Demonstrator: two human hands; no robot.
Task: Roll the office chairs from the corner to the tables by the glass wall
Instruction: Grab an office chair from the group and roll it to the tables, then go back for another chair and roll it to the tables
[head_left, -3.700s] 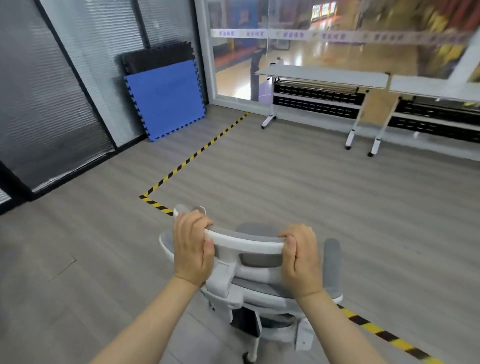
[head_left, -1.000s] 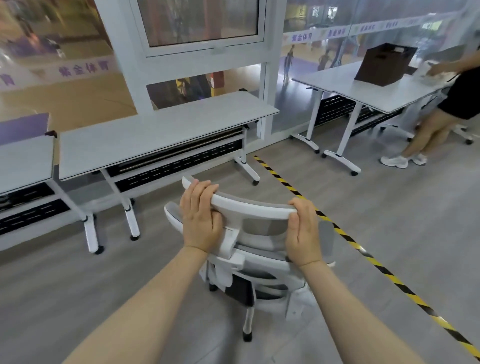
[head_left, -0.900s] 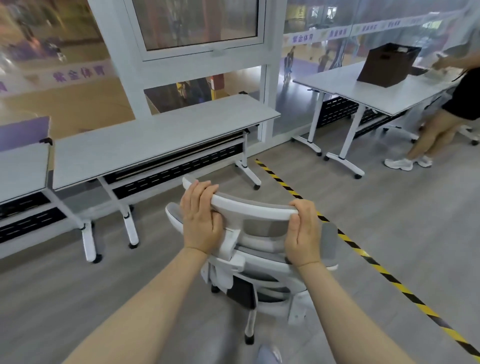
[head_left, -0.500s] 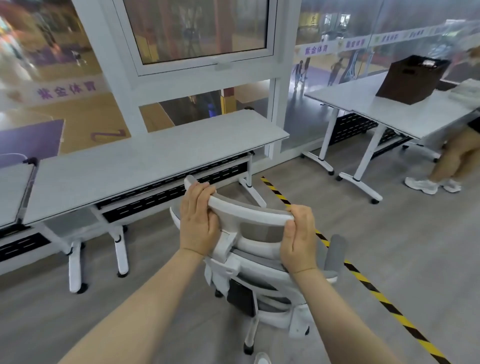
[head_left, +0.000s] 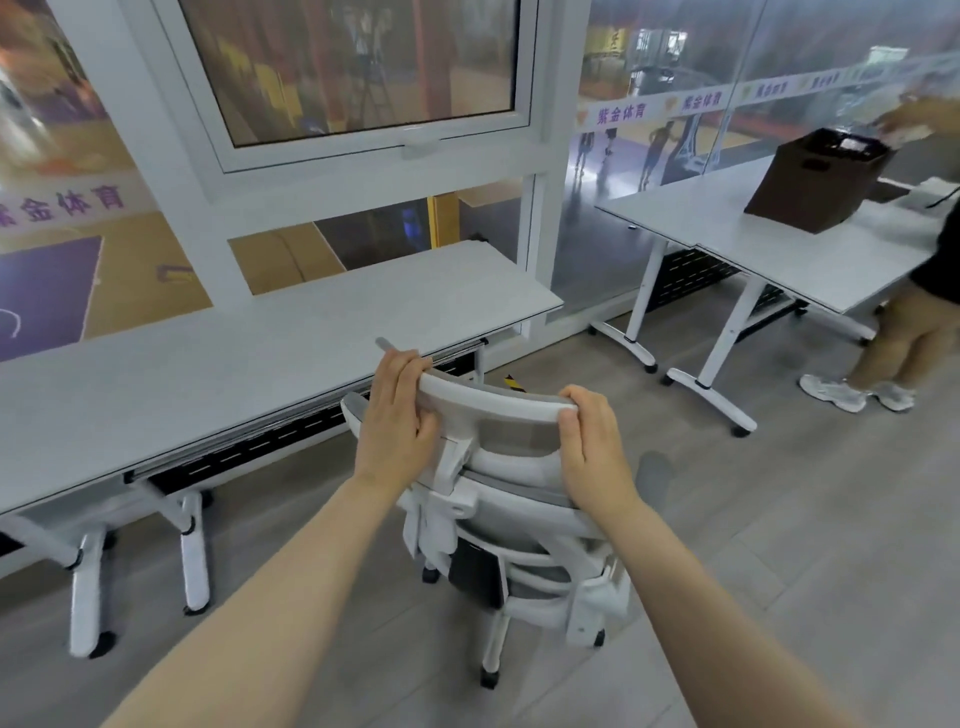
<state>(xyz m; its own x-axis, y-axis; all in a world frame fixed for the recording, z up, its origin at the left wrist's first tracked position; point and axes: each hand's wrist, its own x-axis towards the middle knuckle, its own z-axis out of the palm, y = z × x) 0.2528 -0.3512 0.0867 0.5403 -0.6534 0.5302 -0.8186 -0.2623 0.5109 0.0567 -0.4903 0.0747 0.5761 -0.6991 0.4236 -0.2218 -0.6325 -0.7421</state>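
A white office chair (head_left: 511, 525) with grey mesh and castors stands in front of me, its back toward me. My left hand (head_left: 397, 423) grips the left end of its curved headrest bar. My right hand (head_left: 592, 449) grips the right end of the same bar. The chair's front reaches the edge of a long white table (head_left: 218, 358) that runs along the glass wall (head_left: 363, 73); the left armrest sits at the tabletop's edge.
The table's white legs (head_left: 192, 556) with castors stand left of the chair. A second white table (head_left: 810, 254) at the right carries a dark brown box (head_left: 815, 182). A person (head_left: 909, 332) in white sneakers stands beside it. Grey floor lies to my right.
The chair has rolled from the open floor across the room to the table by the glass wall. In the last second it closed in until its front met the table's edge.
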